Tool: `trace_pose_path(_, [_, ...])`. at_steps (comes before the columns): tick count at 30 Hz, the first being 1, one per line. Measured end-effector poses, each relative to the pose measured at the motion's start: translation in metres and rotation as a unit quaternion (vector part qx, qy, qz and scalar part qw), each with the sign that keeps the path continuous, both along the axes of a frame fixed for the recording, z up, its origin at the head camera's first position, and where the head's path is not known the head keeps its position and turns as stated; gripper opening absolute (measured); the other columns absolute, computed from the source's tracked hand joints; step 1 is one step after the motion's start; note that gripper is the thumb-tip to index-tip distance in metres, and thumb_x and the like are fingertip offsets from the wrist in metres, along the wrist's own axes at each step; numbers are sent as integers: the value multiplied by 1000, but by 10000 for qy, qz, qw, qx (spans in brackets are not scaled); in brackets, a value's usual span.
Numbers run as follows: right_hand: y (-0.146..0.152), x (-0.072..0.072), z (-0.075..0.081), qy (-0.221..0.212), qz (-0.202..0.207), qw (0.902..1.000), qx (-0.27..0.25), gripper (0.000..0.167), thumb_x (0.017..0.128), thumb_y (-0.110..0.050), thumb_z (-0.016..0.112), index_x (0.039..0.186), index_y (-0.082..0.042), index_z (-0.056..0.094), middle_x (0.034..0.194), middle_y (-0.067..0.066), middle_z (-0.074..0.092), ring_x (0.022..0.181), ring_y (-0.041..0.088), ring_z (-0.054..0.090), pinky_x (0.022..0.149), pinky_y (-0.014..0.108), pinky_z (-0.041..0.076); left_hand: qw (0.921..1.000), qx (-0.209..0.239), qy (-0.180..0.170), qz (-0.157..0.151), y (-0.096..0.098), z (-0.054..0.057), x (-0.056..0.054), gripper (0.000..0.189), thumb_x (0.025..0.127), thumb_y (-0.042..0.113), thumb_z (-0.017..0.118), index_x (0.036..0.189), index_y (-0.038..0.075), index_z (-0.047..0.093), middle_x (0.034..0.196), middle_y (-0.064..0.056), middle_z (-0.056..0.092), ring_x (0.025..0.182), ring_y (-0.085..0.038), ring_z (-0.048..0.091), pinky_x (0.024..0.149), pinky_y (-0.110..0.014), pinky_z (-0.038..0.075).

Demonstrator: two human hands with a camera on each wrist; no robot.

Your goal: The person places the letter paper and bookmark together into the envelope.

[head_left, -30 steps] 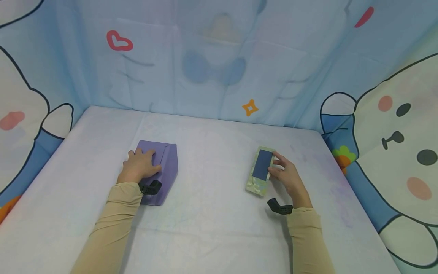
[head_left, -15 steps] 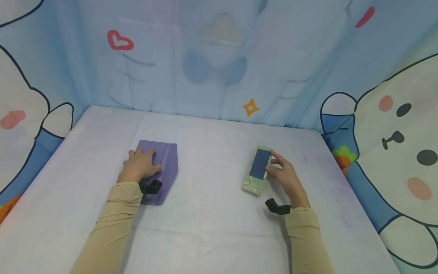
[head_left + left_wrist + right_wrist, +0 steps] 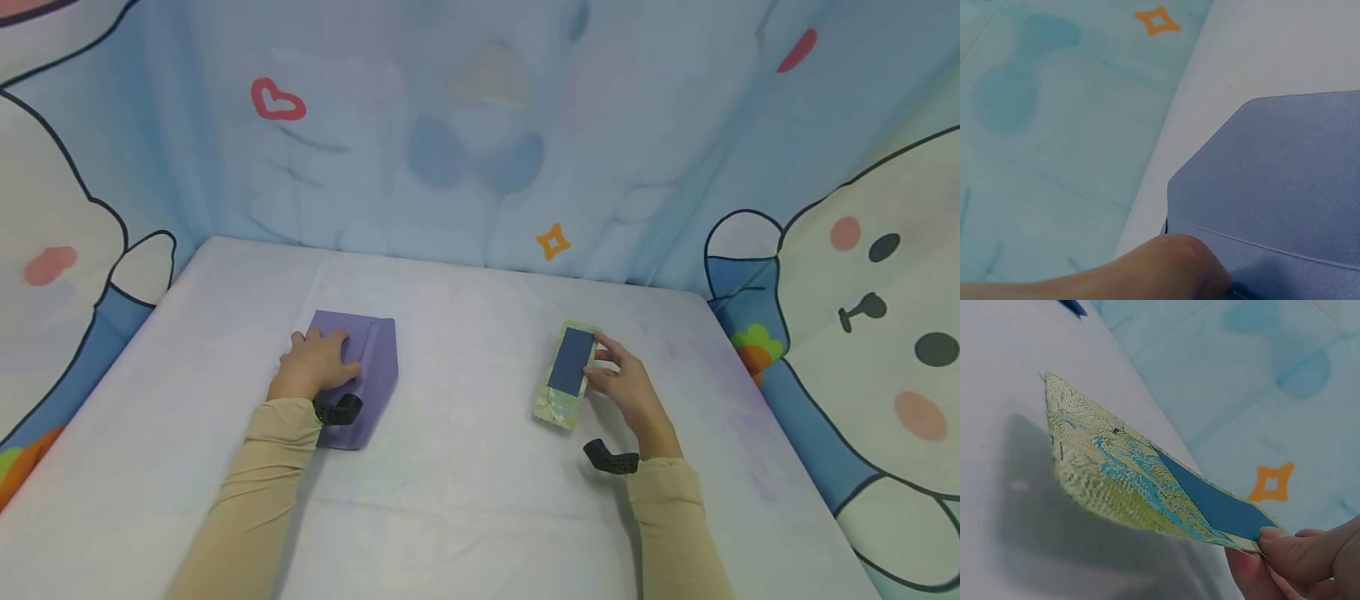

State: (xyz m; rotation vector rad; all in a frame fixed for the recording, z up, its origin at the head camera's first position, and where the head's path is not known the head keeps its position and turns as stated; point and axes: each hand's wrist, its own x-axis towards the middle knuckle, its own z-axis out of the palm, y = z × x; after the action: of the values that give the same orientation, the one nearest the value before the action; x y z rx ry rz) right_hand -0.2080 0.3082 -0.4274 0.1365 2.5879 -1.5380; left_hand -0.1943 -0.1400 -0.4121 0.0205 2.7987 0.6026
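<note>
A purple envelope (image 3: 378,367) lies on the left of the white table, its flap to the right. My left hand (image 3: 311,362) rests on it from above with fingers spread. In the left wrist view the thumb (image 3: 1179,265) touches the envelope (image 3: 1272,181) near its fold; the other fingers are out of that view. My right hand (image 3: 626,383) pinches a flat, pale green embroidered piece (image 3: 557,408) bearing a dark blue panel. In the right wrist view the thumb (image 3: 1294,553) presses this embroidered piece (image 3: 1116,469) at one edge, and it hangs tilted above its shadow.
The white table (image 3: 450,517) reaches a pale blue printed cloth (image 3: 480,125) at the back. Cartoon animals flank it on both sides. Black wrist cameras (image 3: 611,458) sit at both wrists. Bare tabletop separates the two hands.
The embroidered piece and my right hand have shifted slightly left since a second ago. My left hand stays on the envelope. The whole head view has moved a little.
</note>
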Motion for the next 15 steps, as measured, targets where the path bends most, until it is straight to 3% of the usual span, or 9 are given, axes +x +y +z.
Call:
trace_pose_path(7, [-2, 4, 2, 109, 57, 9999, -26, 74, 93, -3, 57, 153, -22, 19, 141, 22, 36, 94, 3, 59, 79, 22, 53, 10000, -19, -19, -20, 2, -2, 0, 71, 86, 38, 55, 145, 5, 35, 143, -35, 29, 126, -52, 28, 91, -67, 36])
trace_pose_path(15, [-8, 4, 18, 202, 2, 9997, 102, 74, 93, -4, 56, 153, -27, 18, 144, 20, 35, 116, 29, 55, 84, 28, 54, 10000, 26, 0, -38, 2, 0, 1, 70, 87, 38, 55, 145, 4, 35, 143, -35, 28, 124, -52, 28, 91, -67, 34])
